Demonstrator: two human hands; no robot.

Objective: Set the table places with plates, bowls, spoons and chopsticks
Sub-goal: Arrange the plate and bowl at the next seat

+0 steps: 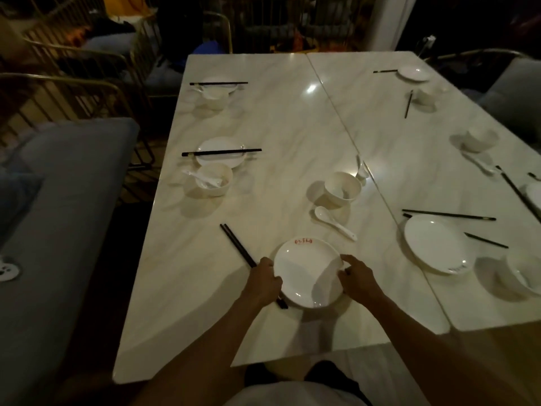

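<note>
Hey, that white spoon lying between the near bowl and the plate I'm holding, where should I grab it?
Probably pinch the spoon by its slim handle, coming from above on the right hand side. It lies flat, handle angled toward that hand, while the rounded scoop end sits near the bowl.

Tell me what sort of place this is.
Probably a restaurant dining room: two marble-look tables pushed together, several places with matching white plates and black chopsticks, and cushioned metal-framed chairs.
</note>
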